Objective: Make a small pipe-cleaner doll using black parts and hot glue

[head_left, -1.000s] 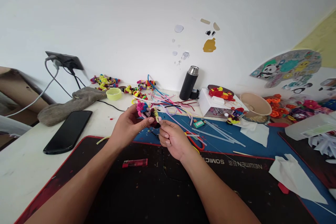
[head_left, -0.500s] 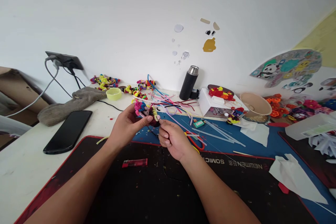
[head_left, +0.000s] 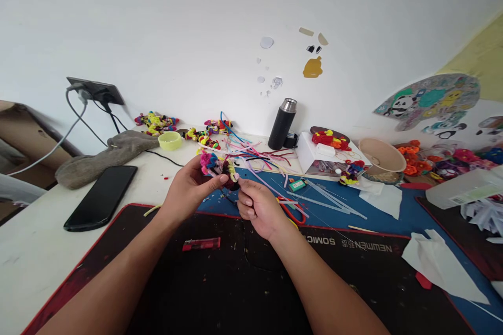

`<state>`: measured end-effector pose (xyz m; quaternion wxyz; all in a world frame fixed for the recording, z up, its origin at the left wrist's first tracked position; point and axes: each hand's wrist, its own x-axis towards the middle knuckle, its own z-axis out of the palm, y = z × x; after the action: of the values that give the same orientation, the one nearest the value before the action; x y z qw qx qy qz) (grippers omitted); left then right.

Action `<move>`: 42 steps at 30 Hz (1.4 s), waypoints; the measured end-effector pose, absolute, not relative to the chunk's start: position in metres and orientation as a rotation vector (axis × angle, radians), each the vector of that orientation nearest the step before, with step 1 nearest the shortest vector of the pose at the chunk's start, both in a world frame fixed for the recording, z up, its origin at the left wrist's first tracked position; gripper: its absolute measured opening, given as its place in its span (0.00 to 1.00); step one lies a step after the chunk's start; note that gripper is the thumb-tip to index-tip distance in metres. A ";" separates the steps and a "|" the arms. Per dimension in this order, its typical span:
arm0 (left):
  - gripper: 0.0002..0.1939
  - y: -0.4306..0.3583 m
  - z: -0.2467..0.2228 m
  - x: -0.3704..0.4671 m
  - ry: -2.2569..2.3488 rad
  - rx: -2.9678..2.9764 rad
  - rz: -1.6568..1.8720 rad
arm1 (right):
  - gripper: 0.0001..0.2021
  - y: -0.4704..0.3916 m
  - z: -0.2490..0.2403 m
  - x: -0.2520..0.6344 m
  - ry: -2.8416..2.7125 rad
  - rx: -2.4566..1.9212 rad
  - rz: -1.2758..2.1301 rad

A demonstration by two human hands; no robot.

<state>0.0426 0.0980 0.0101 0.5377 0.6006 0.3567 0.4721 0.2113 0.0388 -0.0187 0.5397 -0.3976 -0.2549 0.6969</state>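
A small fuzzy doll (head_left: 213,163) with pink and blue on its head, a dark red body and pale yellow parts is held above the mat's back edge. My left hand (head_left: 191,186) grips it from the left, thumb across its front. At its lower right side, my right hand (head_left: 256,204) pinches a part too small to make out, the other fingers curled in. Behind the hands lie loose coloured fuzzy stems (head_left: 271,156). A red lighter-like item (head_left: 201,244) lies on the black mat (head_left: 220,293) below.
A phone (head_left: 101,198) and a grey-brown driftwood-like piece (head_left: 106,159) lie at left. A black flask (head_left: 282,124) stands behind, beside a white box (head_left: 314,159). More fuzzy figures (head_left: 157,122), a yellow-green bowl (head_left: 170,140), clear sticks (head_left: 330,199) and white paper (head_left: 436,259) lie around.
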 end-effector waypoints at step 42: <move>0.31 0.096 0.013 0.043 0.839 1.412 1.123 | 0.28 0.037 -0.016 0.208 -0.617 -0.940 1.662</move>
<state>0.0431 0.0959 0.0133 0.5447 0.5952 0.3536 0.4733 0.2083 0.0375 -0.0160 0.5373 -0.3951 -0.2593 0.6986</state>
